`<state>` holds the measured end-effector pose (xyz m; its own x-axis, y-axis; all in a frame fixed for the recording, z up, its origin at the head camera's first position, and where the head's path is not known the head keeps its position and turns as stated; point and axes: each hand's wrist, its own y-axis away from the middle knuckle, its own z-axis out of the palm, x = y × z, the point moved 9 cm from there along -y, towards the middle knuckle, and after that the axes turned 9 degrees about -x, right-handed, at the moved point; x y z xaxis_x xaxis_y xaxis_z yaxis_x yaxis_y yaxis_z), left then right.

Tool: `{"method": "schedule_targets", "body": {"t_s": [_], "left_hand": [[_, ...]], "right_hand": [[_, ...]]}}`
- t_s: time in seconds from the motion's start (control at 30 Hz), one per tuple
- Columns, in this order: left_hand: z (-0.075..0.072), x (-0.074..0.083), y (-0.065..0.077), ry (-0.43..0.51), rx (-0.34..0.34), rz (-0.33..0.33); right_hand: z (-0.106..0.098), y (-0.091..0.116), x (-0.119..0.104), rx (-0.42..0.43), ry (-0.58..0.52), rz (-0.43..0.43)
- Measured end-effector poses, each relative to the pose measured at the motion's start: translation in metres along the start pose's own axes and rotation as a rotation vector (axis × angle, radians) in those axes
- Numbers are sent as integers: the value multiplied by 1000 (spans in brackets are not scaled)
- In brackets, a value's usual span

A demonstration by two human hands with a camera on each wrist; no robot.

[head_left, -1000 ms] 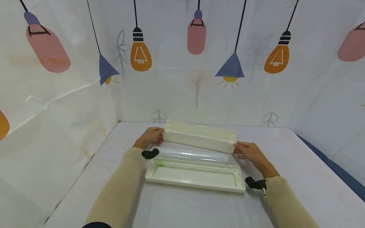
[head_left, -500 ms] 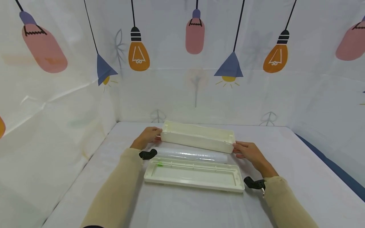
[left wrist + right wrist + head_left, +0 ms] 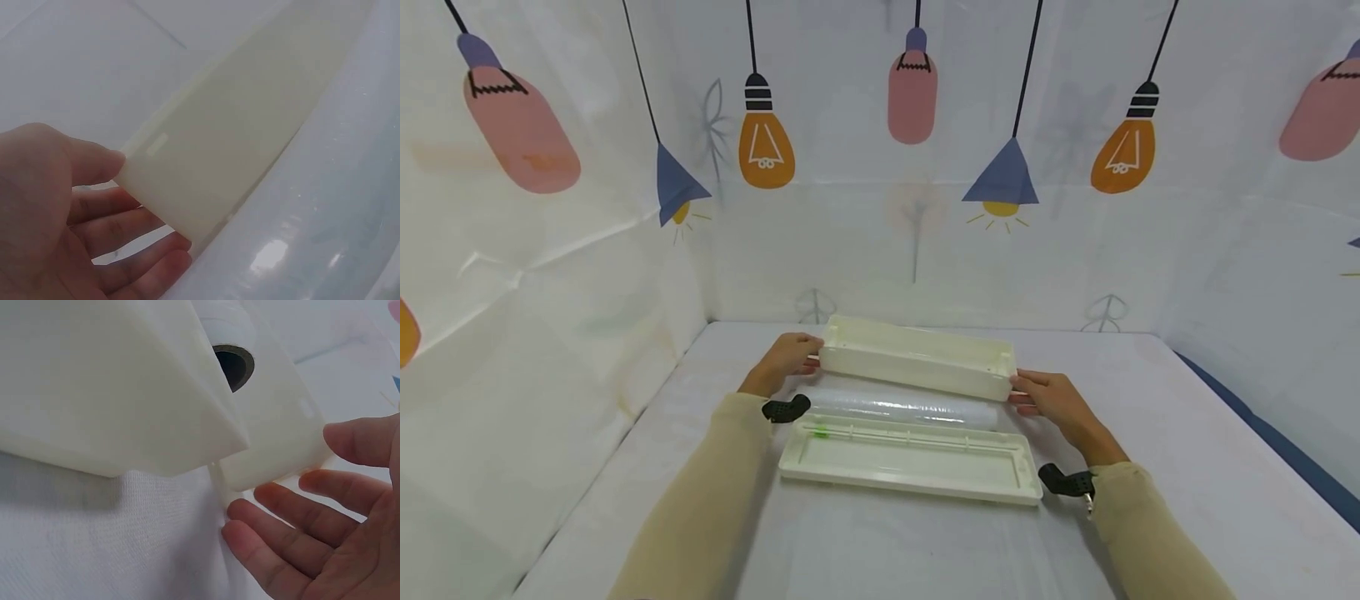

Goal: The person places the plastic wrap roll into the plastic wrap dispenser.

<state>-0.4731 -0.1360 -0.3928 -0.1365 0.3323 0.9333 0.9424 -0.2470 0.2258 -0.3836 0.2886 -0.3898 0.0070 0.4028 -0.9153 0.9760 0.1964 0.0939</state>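
A long cream dispenser box (image 3: pixel 917 367) lies behind the other parts, its hollow side up. At its left end my left hand (image 3: pixel 786 358) holds it, thumb at the upper edge and fingertips by the lower edge in the left wrist view. My right hand (image 3: pixel 1060 408) holds the opposite end; in the right wrist view its spread fingers (image 3: pixel 300 531) meet the box (image 3: pixel 275 437) there. A roll of clear cling film (image 3: pixel 902 408) lies in front of the box. Nearest me is the dispenser's lid (image 3: pixel 910 467), inside up, with a rail and a small green slider (image 3: pixel 822 432).
The work surface is a white-covered table (image 3: pixel 910 550). White sheeting (image 3: pixel 880 250) printed with lamps and bulbs encloses the back and sides. In the right wrist view, the roll's cardboard core (image 3: pixel 234 365) shows between lid and box.
Both hands and the box have shifted very slightly left. The roll and lid stay in place; the view itself has drifted a little.
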Motion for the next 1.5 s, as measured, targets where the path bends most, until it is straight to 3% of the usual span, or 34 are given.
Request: {"method": "schedule_targets", "body": {"t_s": [0.73,1.17,1.5], "left_hand": [[-1,3,16,35,-18,38],[-5,1,28,35,13,67],[-4,-2,33,40,27,47]], "right_hand": [[-4,-1,-6,8,5,-5],[-1,0,-11,-1,25,14],[0,1,-11,-4,33,35]]}}
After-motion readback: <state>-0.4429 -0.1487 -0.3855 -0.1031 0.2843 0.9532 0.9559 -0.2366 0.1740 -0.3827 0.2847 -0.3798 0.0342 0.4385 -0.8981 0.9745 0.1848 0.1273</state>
